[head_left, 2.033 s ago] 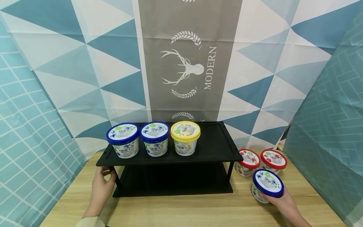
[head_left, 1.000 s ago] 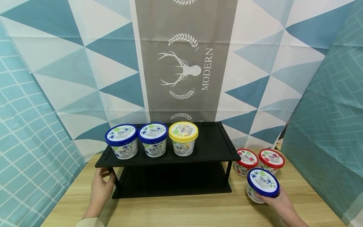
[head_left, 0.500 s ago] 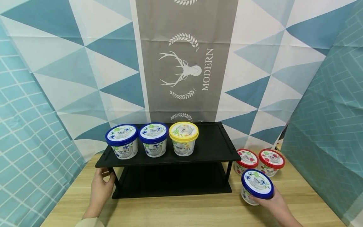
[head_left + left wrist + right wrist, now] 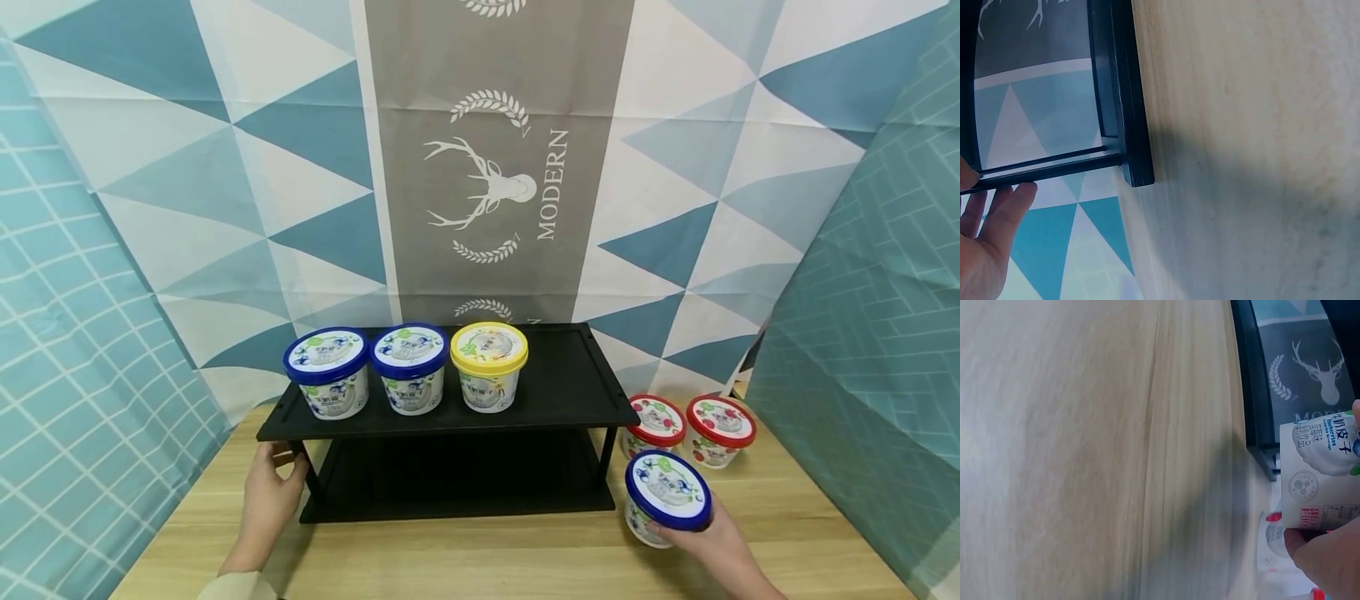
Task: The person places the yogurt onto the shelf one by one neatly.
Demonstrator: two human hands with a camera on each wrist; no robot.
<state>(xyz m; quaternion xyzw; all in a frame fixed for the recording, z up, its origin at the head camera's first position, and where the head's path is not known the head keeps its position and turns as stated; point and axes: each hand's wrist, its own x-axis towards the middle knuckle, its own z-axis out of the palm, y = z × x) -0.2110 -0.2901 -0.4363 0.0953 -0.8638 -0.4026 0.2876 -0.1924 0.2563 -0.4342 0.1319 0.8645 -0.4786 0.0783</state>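
The right hand (image 4: 708,537), lower right of the head view, clamps its fingers around a blue-lidded tub (image 4: 667,490), seemingly from the side to keep the lid upward; whether the base touches the table (image 4: 450,562) is unclear. At lower left, the left hand (image 4: 272,492) pinches the leg of the black rack (image 4: 558,367), probably steadying it. On top stand 2 more blue-lidded tubs (image 4: 327,375) and 1 yellow-lidded tub (image 4: 489,371). The rack's right post (image 4: 607,454) and 2 red-lidded tubs (image 4: 722,429) hem in the held tub's far side.
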